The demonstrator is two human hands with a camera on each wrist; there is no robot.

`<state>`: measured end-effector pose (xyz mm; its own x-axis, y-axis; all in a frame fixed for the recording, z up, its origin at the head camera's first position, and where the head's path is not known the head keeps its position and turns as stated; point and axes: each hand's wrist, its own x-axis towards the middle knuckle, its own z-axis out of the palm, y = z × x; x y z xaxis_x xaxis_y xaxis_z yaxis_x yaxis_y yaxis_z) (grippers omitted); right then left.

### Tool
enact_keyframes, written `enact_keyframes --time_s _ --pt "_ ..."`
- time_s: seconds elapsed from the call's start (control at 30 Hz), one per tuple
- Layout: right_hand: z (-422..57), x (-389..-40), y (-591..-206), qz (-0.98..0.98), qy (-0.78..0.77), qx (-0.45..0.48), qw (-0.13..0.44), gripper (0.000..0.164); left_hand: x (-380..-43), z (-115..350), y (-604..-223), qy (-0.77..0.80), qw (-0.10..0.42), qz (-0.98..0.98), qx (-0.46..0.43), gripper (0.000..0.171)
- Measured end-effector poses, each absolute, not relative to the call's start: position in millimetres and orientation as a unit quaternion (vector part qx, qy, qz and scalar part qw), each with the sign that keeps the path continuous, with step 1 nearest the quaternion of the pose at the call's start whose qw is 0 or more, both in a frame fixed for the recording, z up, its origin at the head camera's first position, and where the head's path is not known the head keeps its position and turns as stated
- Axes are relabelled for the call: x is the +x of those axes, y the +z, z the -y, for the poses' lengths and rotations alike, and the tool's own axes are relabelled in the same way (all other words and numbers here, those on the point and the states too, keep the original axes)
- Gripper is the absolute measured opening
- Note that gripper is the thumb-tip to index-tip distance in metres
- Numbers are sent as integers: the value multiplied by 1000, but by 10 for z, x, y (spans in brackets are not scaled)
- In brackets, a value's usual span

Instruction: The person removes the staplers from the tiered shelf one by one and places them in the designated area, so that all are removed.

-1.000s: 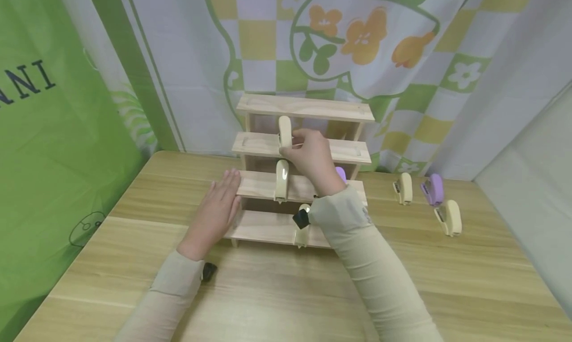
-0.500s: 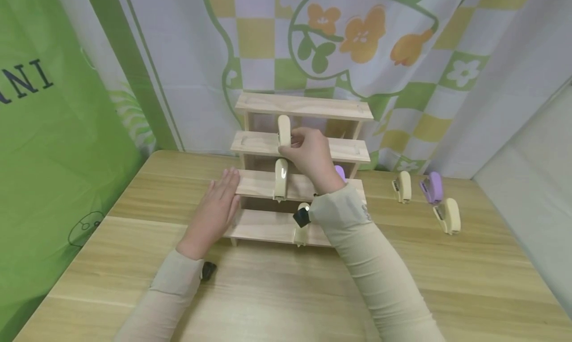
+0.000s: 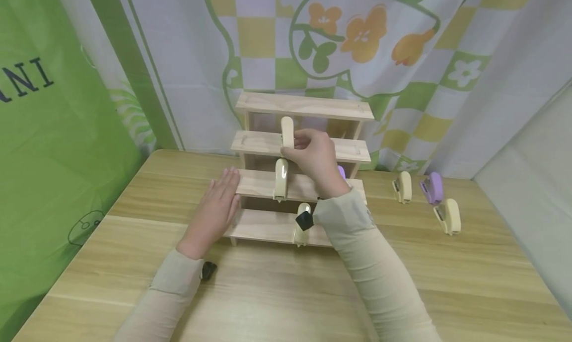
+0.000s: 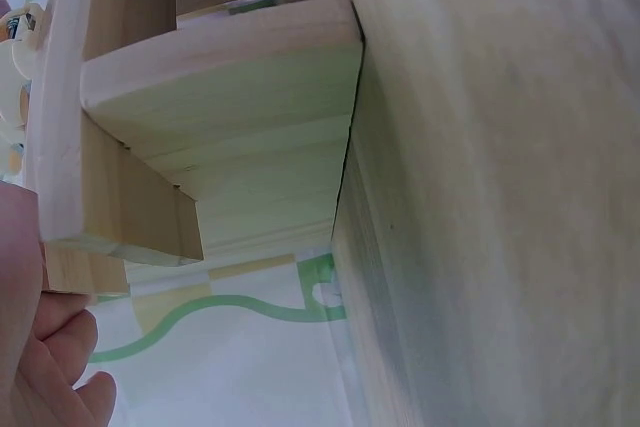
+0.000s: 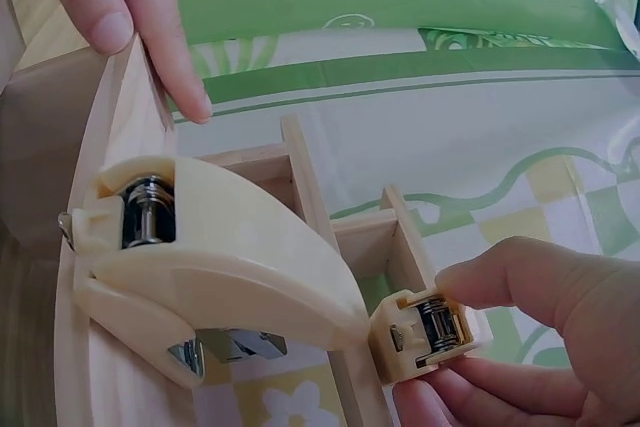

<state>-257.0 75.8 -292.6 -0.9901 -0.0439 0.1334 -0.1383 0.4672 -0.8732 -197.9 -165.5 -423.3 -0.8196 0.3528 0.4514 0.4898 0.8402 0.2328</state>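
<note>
A cream stapler [image 3: 288, 131] stands on the second-highest board of a stepped wooden rack [image 3: 259, 142]. My right hand [image 3: 315, 156] pinches it between thumb and fingers from the right; the right wrist view shows the thumb [image 5: 500, 269] at its side. My left hand [image 3: 214, 210] rests with straight fingers against the left end of the board below. That board carries another cream stapler [image 5: 250, 247] and a purple stapler [image 3: 341, 171], mostly hidden by my right arm. The lowest board bears a further cream stapler [image 3: 301, 237], partly covered by a black piece at my right cuff.
On the wooden table [image 3: 277, 297], right of the rack, stand two cream staplers, one at the back [image 3: 404, 187] and one nearer [image 3: 450, 217], with a purple stapler [image 3: 433, 187] beside them. A patterned curtain [image 3: 259, 39] hangs close behind the rack; green cloth [image 3: 58, 133] hangs at left.
My right hand and the cream stapler it pinches have shifted slightly to the right along the board. My left hand stays where it was on the rack's end.
</note>
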Motion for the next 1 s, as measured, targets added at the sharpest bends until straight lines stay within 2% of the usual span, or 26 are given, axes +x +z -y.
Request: enact_keyframes --time_s 0.2,0.47,0.73,1.0 --pt "-832 -2498 -2932 849 522 62 56 52 -1987 1654 -4244 -175 206 935 -228 57" --pt "-1004 -2319 -2933 814 568 80 92 45 -1976 1660 -4247 -171 207 936 -229 57" --pt "-1366 -2056 -2975 779 601 96 149 41 -1955 1657 -4235 -173 203 937 -226 57" --pt "-1832 -1823 -2948 785 584 65 198 47 -1975 1658 -4218 -169 199 939 -224 56"
